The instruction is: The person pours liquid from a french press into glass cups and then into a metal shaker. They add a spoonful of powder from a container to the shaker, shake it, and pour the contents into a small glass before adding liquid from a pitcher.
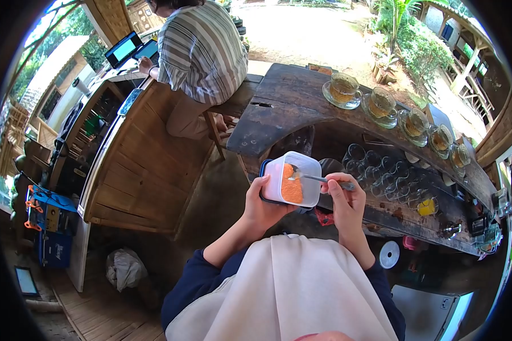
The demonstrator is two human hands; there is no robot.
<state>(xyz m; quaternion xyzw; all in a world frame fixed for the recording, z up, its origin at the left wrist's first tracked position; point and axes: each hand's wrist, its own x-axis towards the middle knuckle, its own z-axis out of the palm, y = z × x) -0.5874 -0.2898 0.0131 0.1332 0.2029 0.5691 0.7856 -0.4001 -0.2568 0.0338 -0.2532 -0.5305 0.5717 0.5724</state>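
Note:
My left hand [260, 206] is closed around a clear plastic container [311, 166], with a dark blue lid [264, 166] held against its side. The container is tilted, its opening facing me. Orange powder [292, 188] lies inside it. Between the thumb and fingers of my right hand [345, 199] is the handle of a spoon [317, 178]. The spoon's bowl reaches into the container and touches the powder. Both hands are in front of my chest, near the inner edge of the dark wooden counter [290, 85].
Several glass cups of tea on saucers [342, 92] line the counter's outer edge. Empty glasses [375, 170] stand on the lower shelf, near a glass of yellow liquid [427, 207]. A person in a striped shirt [202, 51] sits at a laptop [124, 50]. A wooden cabinet [142, 165] stands left.

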